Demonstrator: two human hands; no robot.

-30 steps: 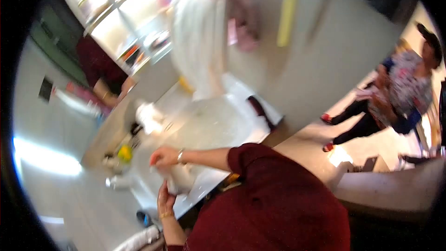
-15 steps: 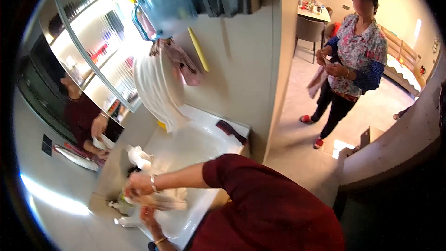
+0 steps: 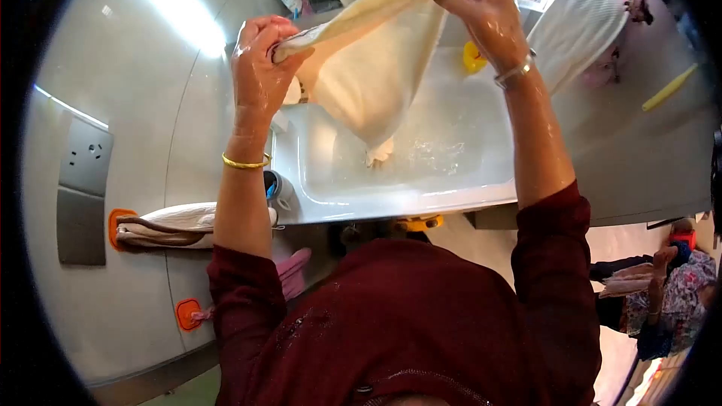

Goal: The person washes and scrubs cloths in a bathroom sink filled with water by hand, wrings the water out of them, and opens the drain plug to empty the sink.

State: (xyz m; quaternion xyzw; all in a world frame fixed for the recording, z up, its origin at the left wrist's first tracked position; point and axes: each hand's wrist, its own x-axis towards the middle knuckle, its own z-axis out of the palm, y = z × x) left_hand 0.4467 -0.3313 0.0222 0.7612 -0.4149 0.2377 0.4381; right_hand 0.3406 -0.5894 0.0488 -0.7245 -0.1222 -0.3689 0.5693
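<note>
A wet cream cloth [image 3: 368, 75] hangs spread between my two hands, its lower corner drooping over the white sink [image 3: 481, 124]. My left hand [image 3: 263, 64], with a gold bangle on its wrist, grips one end of the cloth. At the other end, higher up, my right hand [image 3: 485, 7] pinches the edge; a silver bracelet circles that wrist. Water glistens on both forearms. Shallow water with bubbles shows in the basin under the cloth.
A grey cup [image 3: 279, 189] stands by the sink's left corner. Towels [image 3: 169, 227] hang from an orange hook at left. A white towel [image 3: 575, 26] and a yellow strip [image 3: 669, 88] are at right. Another person [image 3: 673, 293] stands at the far right, holding pink cloth.
My hands have risen and moved apart, and the cloth, bunched before, is now stretched open between them. The view has turned, putting the other person at the lower right.
</note>
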